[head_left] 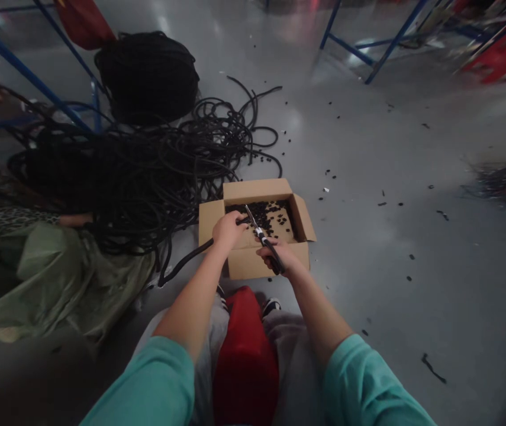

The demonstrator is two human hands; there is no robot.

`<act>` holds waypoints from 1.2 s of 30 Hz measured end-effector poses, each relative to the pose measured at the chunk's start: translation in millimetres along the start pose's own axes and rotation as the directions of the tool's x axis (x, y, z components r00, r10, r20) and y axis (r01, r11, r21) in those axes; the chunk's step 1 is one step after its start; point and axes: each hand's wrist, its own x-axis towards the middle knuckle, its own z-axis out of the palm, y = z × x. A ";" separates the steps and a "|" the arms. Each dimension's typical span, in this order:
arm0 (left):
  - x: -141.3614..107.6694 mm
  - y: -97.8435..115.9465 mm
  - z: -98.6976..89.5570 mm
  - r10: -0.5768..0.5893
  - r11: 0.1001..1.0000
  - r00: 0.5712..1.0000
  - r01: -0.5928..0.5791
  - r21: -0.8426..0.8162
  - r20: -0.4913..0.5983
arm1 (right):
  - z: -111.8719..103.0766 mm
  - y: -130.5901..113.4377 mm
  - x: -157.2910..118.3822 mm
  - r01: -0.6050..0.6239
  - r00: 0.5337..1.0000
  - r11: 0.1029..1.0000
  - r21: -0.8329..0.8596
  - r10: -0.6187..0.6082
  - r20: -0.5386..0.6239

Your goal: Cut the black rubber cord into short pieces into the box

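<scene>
My left hand point(228, 229) is closed around a black cord or hose point(186, 258), whose short end sticks out past my fingers over an open cardboard box point(257, 189). The rest of it trails left toward the big tangle. Scissors with dark handles point(274, 255) are gripped in my right hand point(284, 258), above the box's near flap. Their blades point up and left, close to the cord's end. Inside the box, many small black cut pieces point(259, 214) cover the far and middle part of the bottom.
A large tangle of black cord point(159, 165) spreads to the left, with a thick black coil point(148, 77) behind it. Blue metal frames point(354, 52) stand at the back. A co-worker's arm point(75, 220) reaches in from the left above a greenish sheet point(57, 272). Small black scraps dot the grey floor.
</scene>
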 end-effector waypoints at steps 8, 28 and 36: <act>13.1 -15.7 7.8 0.062 0.919 0.998 -0.055 -0.389 0.005 | -7.8 4.2 2.1 -0.047 0.995 0.998 0.052 0.043 0.088; 7.7 -16.5 -7.1 0.086 0.829 0.965 0.068 -0.555 0.246 | -11.3 6.5 3.3 0.168 0.984 0.957 -0.238 -0.147 0.103; 5.0 -7.4 -12.8 0.092 0.879 0.972 0.022 -0.477 0.214 | -8.2 4.6 2.1 0.205 0.978 0.941 -0.268 -0.188 0.087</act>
